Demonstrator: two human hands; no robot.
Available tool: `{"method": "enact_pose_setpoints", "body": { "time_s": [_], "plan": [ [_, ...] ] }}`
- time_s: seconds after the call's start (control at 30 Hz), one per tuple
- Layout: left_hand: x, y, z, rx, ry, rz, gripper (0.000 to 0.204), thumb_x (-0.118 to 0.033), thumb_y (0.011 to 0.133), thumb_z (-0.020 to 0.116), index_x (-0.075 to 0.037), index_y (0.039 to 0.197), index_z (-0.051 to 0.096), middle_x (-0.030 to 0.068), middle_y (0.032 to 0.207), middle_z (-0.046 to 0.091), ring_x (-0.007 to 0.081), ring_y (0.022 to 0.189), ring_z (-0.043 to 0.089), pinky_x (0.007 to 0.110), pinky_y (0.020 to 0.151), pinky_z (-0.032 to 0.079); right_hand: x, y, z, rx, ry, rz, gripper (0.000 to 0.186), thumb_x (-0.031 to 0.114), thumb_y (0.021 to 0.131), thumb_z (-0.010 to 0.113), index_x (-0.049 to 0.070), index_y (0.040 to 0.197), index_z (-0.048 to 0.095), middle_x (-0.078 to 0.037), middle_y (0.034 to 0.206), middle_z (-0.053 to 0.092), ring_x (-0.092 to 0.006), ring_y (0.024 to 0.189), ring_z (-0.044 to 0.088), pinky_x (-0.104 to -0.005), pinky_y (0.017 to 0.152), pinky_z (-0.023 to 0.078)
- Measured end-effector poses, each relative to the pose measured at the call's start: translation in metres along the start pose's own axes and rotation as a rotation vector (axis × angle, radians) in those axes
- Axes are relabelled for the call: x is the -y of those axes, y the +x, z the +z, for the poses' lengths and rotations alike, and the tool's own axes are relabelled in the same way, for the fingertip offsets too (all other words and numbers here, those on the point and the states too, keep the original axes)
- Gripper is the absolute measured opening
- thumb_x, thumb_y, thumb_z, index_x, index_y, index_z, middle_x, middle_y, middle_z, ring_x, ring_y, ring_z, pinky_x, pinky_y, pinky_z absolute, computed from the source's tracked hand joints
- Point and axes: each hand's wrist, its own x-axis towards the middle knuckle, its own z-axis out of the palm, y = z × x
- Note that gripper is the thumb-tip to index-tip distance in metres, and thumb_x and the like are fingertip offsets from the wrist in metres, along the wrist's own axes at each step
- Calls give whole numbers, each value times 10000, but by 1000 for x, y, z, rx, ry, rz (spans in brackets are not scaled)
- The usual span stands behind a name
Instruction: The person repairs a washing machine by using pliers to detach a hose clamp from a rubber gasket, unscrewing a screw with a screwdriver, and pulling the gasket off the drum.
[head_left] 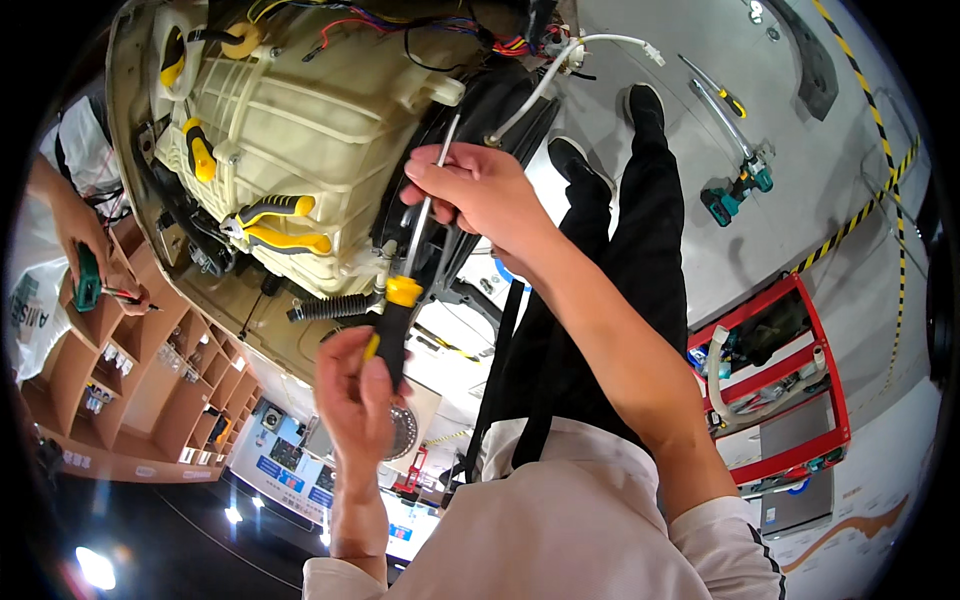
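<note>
My left hand [350, 395] grips the black and yellow handle of a long screwdriver [400, 300]. My right hand [480, 190] pinches the screwdriver's metal shaft higher up, close to the black round rim [500, 100] of an opened appliance. The shaft runs up along the cream plastic housing [310, 130] toward the appliance's wiring. A black ribbed hose [330, 307] sits just left of the handle.
Yellow-handled pliers [275, 225] lie on the housing. A white hose [590, 45] loops from the top. Another person's hand [85, 240] holds a green tool at left by wooden shelves [150, 380]. A cordless drill [735, 190] and red tool cart [780, 390] stand on the floor.
</note>
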Motion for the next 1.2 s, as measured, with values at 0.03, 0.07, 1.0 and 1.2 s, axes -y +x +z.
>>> {"method": "enact_pose_setpoints", "body": {
  "time_s": [0.03, 0.07, 1.0, 1.2],
  "plan": [
    [-1, -6, 7, 28, -63, -43, 312, -80, 957, 496, 1, 1244, 402, 169, 960, 668, 110, 634, 597, 203, 532, 465, 3, -6, -4, 32, -26, 14, 503, 215, 875, 681, -62, 1259, 511, -68, 871, 694, -58, 627, 531, -207, 603, 448],
    [-2, -13, 15, 55, -128, -87, 332, -92, 960, 497, 3, 1256, 381, 172, 965, 668, 113, 647, 603, 205, 540, 472, 6, -16, -7, 38, -77, 25, 541, 212, 884, 675, -74, 1295, 469, -75, 872, 692, -69, 640, 547, -210, 617, 456],
    [49, 71, 70, -135, 545, 493, 460, -34, 824, 665, 11, 1261, 530, 182, 1176, 584, 370, 1059, 541, 454, 922, 405, 118, -38, -2, 183, -2498, -436, 516, 22, 795, 552, 131, 1299, 575, -162, 694, 604, -331, 625, 616, -432, 574, 483],
    [52, 73, 68, -146, 507, 510, 449, -26, 820, 663, 16, 1249, 535, 185, 1173, 592, 371, 1053, 551, 448, 919, 416, 121, -37, 8, 213, -2524, -437, 539, 3, 752, 563, 113, 1279, 592, -153, 658, 602, -321, 604, 618, -418, 574, 489]
  ]
}}
